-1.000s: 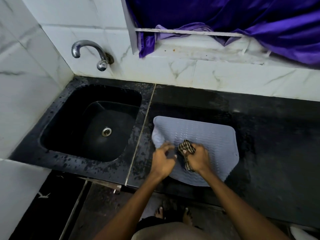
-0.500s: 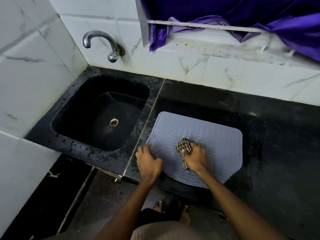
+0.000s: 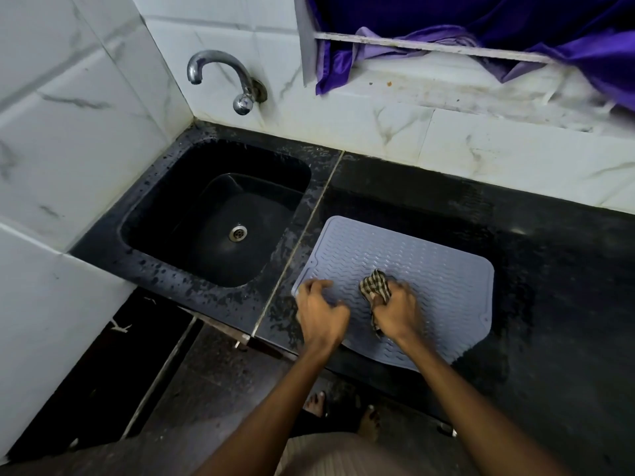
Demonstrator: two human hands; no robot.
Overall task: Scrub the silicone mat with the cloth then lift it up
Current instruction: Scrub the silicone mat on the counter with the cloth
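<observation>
Grey silicone mat (image 3: 422, 280) lies flat on the wet black counter (image 3: 556, 304), just right of the sink (image 3: 220, 214). Right hand (image 3: 395, 312) grips a bunched checked cloth (image 3: 374, 286) on the mat; left hand (image 3: 321, 312) rests curled on the near-left corner, holding nothing. The mat is likely floppy, light and slick — best taken by a corner. There is open counter to the right; the near edge overhangs slightly.

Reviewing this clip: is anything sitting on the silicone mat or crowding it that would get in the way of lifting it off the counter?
Nothing visible does. Only the checked cloth, gripped in the right hand, and the left hand at its near-left corner are on the silicone mat. The counter around it shows nothing else.
</observation>
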